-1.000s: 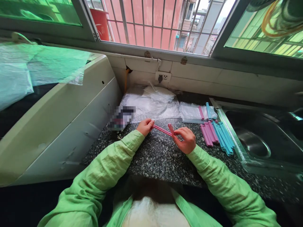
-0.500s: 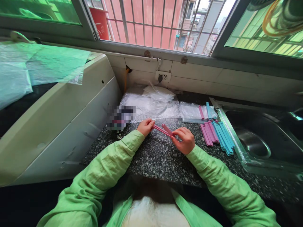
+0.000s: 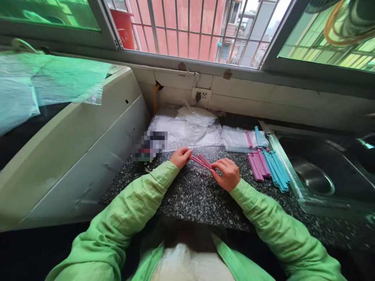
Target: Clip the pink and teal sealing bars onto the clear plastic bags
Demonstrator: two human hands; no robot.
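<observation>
My sleeves: light green fabric sleeves (image 3: pixel 140 203) come in from the near edge of the black speckled stone counter (image 3: pixel 193 195), one toward each hand.
My left hand: my left hand (image 3: pixel 181 157) is closed on the left end of a long pink plastic bag clip (image 3: pixel 202 161), fingertips pinching it, just above the counter near its middle.
My right hand: my right hand (image 3: pixel 225 173) is closed on the right end of the same clip, thumb and fingers wrapped round it.
The clip: it runs slanting between my two hands, its two bars parted a little at the left end and meeting toward my right hand; I cannot tell whether it touches the counter.
Loose clips: a bunch of pink plastic clips (image 3: pixel 257 165) and, just beside them, a bunch of blue plastic clips (image 3: pixel 275 169) lie side by side near the right edge of the counter, close to my right hand but apart from it.
Sink: a stainless steel sink (image 3: pixel 319 175) is set in beyond the counter's right edge, touching distance from the blue bunch.
Bags: clear plastic bags (image 3: pixel 187 130) are heaped along the far edge; one flat clear bag (image 3: pixel 238 138) toward the far right carries a pink and a blue clip.
Left side: a white appliance housing (image 3: pixel 73 144) stands against the left edge.
Wall: a white wall socket (image 3: pixel 201 95) sits under the barred window (image 3: pixel 187 27).
</observation>
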